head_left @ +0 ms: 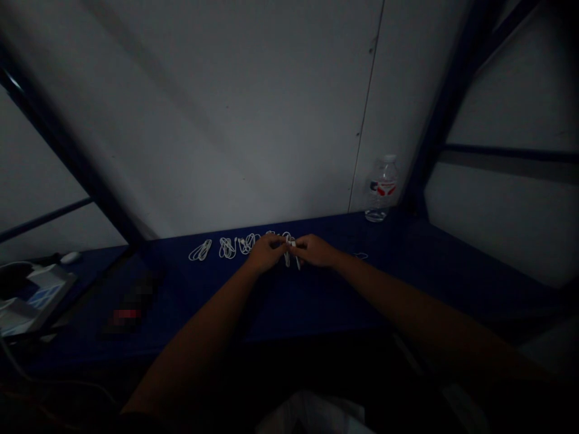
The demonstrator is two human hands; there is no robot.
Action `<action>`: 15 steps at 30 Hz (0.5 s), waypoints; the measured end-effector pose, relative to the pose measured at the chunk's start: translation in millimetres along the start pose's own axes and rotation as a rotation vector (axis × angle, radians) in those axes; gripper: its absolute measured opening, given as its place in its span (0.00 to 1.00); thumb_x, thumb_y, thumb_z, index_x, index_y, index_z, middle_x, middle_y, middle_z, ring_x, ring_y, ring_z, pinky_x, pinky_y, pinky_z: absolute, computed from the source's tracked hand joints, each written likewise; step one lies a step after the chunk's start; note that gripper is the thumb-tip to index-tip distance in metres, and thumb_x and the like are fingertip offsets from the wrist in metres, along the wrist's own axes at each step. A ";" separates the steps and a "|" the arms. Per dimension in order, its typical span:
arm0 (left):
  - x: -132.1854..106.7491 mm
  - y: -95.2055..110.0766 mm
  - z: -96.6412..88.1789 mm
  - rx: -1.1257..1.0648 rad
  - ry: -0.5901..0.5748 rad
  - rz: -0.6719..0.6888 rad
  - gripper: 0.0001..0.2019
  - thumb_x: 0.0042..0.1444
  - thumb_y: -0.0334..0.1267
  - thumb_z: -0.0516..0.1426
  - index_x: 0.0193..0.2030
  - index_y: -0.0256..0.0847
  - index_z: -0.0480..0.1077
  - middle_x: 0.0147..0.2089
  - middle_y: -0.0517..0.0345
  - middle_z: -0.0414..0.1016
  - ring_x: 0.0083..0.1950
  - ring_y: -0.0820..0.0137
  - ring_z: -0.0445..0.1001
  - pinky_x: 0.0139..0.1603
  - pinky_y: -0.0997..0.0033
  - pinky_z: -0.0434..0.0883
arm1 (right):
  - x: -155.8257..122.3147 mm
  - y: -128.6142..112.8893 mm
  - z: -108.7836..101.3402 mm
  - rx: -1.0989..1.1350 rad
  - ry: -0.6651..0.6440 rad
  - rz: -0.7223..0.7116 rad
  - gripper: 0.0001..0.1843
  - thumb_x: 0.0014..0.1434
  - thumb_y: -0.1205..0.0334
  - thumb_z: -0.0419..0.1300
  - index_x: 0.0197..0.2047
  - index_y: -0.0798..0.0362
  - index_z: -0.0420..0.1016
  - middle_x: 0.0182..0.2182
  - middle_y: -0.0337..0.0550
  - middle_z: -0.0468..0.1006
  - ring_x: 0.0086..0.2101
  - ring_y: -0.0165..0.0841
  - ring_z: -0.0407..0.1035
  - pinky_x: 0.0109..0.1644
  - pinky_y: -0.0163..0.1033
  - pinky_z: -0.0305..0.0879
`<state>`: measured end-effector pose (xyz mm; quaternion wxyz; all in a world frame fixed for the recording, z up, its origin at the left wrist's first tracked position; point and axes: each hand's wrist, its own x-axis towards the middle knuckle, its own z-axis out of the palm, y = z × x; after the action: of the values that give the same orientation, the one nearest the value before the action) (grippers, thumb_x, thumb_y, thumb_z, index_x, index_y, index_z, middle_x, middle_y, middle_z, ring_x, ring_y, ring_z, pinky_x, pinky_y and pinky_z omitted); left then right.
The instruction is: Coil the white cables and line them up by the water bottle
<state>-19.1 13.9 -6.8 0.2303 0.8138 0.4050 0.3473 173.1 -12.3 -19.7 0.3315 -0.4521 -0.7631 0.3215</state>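
Observation:
Both of my hands meet over the blue shelf [289, 307], around a coiled white cable [287, 259]. My left hand [266, 253] pinches it from the left, thumb and fingers closed near its upper part. From the right, my right hand [315, 250] grips the same cable by a small white piece that looks like its plug. Loops of the cable hang below my fingertips. Left of my hands lies a row of coiled white cables: one at the far end [200, 249], another beside it [227, 248] and one close to my left hand [248, 243]. More white cable is partly hidden behind my fingers.
A clear plastic bottle [383, 190] with a red and white label stands at the back right. A short white cable end [360, 255] shows beyond my right forearm. A blurred dark object [129, 307] lies at left, near a white box [43, 295]. Blue metal posts frame the shelf.

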 end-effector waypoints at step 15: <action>-0.5 -6.0 0.7 -0.207 -0.068 -0.137 0.18 0.60 0.51 0.53 0.41 0.39 0.76 0.39 0.53 0.78 0.40 0.65 0.74 0.43 0.67 0.69 | 2.5 3.5 2.4 0.126 0.010 -0.009 0.20 0.56 0.45 0.60 0.30 0.55 0.76 0.23 0.41 0.76 0.23 0.29 0.68 0.26 0.33 0.59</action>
<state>-21.8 16.7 -11.4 0.3498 0.7676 0.4135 0.3428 172.0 -9.2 -23.3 0.3648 -0.4284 -0.7416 0.3652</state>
